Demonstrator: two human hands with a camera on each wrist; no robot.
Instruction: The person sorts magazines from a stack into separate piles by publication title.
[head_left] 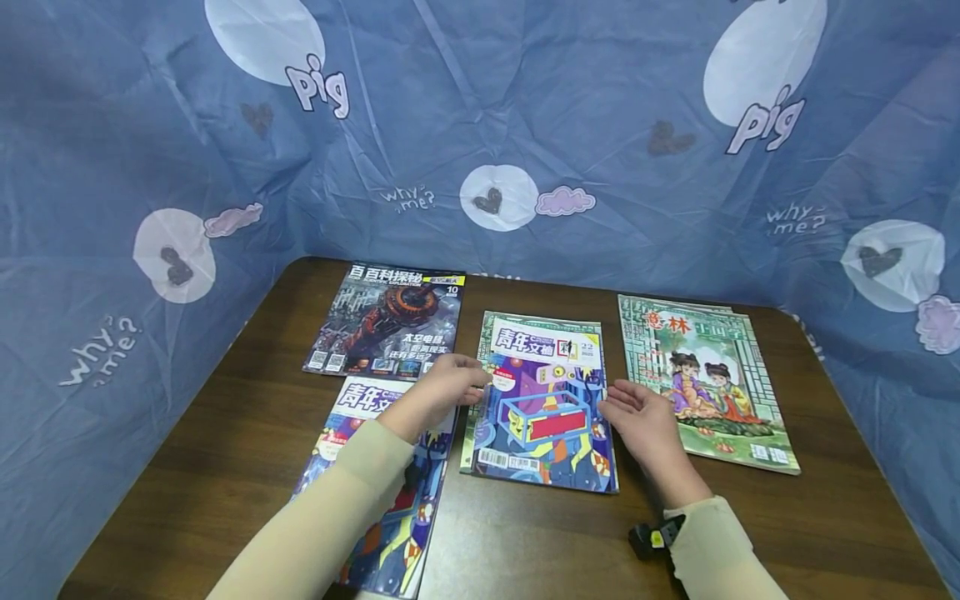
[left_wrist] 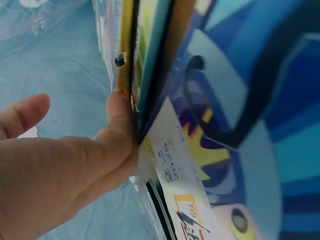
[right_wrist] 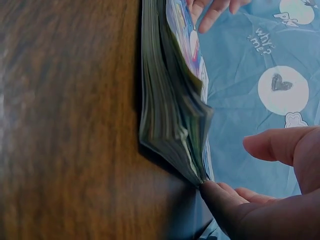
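Note:
A purple and blue magazine (head_left: 551,379) lies on a green-edged magazine (head_left: 468,454) in the middle of the table, the two slightly out of line. My left hand (head_left: 442,390) is at the pile's left edge, fingers fairly straight and thumb apart in the left wrist view. On the opposite side, my right hand (head_left: 651,423) has its fingers extended at the right edge. In the right wrist view, its fingertips touch a corner of the thick page stack (right_wrist: 162,95), with the thumb held away. Neither hand grips the pile.
A matching purple magazine (head_left: 386,542) lies partly under my left forearm. Behind it is a dark science magazine (head_left: 397,321). At the right lies a pile topped by a green magazine (head_left: 708,383). A blue printed cloth (head_left: 495,108) surrounds the brown table (head_left: 517,542).

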